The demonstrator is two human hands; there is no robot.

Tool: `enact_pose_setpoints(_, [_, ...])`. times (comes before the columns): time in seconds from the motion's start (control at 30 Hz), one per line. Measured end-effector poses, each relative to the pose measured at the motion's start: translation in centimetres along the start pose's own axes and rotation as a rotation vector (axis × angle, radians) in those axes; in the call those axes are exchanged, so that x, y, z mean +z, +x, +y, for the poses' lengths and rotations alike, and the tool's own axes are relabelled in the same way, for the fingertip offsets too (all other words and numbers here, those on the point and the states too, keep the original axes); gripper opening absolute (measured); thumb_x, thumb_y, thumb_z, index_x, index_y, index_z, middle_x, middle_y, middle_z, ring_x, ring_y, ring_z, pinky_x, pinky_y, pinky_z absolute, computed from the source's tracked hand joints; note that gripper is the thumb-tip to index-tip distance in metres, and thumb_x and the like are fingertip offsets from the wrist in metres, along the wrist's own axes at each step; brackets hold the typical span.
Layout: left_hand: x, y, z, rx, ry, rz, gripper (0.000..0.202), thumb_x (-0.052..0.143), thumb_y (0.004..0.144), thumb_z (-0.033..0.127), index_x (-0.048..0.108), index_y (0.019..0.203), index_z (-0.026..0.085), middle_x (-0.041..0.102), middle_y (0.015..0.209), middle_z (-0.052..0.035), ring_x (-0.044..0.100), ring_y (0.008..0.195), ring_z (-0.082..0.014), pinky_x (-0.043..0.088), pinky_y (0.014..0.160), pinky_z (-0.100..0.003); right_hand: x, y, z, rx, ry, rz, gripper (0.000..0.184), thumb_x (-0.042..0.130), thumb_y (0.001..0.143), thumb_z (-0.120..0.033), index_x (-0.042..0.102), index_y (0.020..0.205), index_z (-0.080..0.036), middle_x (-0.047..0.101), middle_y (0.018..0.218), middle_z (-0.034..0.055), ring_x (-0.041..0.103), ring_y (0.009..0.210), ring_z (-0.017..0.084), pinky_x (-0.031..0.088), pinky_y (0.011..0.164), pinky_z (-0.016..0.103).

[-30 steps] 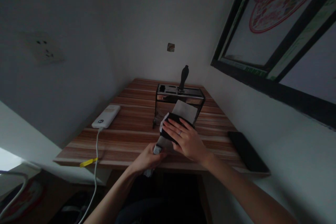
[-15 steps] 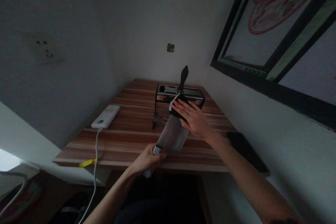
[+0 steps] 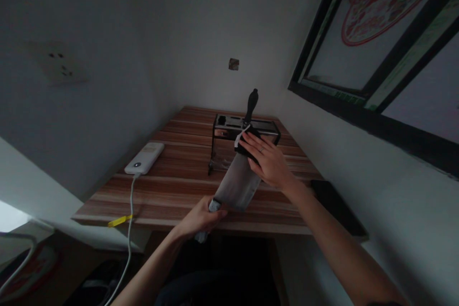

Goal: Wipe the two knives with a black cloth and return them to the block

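Observation:
My left hand (image 3: 202, 217) is wrapped round the handle of a cleaver (image 3: 238, 184). The wide blade points away from me, tilted to the right above the table's front part. Over its far end, my right hand (image 3: 266, 158) presses a black pad with a white edge (image 3: 241, 146); its fingers lie across the top, and whether it is a cloth or a sponge I cannot tell. Just behind them stands a knife block (image 3: 219, 146) with a dark metal top and a see-through front. A black handle (image 3: 253, 103) sticks up from its slots.
On the left of the wood-grain table (image 3: 179, 191) lies a white power bank (image 3: 145, 158), its cable (image 3: 131, 201) running over the front edge past a yellow tag (image 3: 119, 221). A flat black object (image 3: 337, 208) lies at the right edge. Walls enclose the back and sides.
My right hand and the black pad have shifted slightly right along the far end of the blade. My left hand keeps its hold on the handle, almost unmoved.

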State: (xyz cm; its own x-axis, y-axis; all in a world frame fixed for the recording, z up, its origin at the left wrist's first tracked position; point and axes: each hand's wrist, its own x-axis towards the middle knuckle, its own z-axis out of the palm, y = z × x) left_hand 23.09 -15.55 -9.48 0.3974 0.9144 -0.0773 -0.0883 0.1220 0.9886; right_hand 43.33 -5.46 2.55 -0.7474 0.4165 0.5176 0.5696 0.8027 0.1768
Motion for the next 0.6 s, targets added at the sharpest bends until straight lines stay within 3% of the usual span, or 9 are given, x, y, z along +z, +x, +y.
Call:
enact_pose_setpoints(0.2, [-0.2, 0.1, -0.3, -0.011, -0.028, 0.002, 0.031, 0.062, 0.073, 0.037, 0.038, 0.064, 0.019, 0.031, 0.043, 0.0111, 0.023, 0.034, -0.0017, 0.020, 0.031, -0.014, 0.5, -0.9, -2.0, -0.010, 0.027, 0.007, 0.055, 0.039, 0.086, -0.017, 0.029, 0.141, -0.018, 0.035, 0.144, 0.0037, 0.023, 0.136, 0.018, 0.016, 0.112, 0.046])
enact_pose_setpoints(0.6, [-0.1, 0.4, -0.7, -0.031, 0.015, 0.130, 0.024, 0.060, 0.066, 0.034, 0.041, 0.063, 0.018, 0.035, 0.041, 0.0103, 0.027, 0.032, -0.0020, 0.023, 0.032, -0.014, 3.5, -3.5, -9.6, 0.037, 0.229, -0.049, 0.062, 0.040, 0.084, -0.015, 0.021, 0.143, -0.011, 0.035, 0.144, 0.0055, 0.025, 0.135, 0.016, 0.017, 0.114, 0.042])
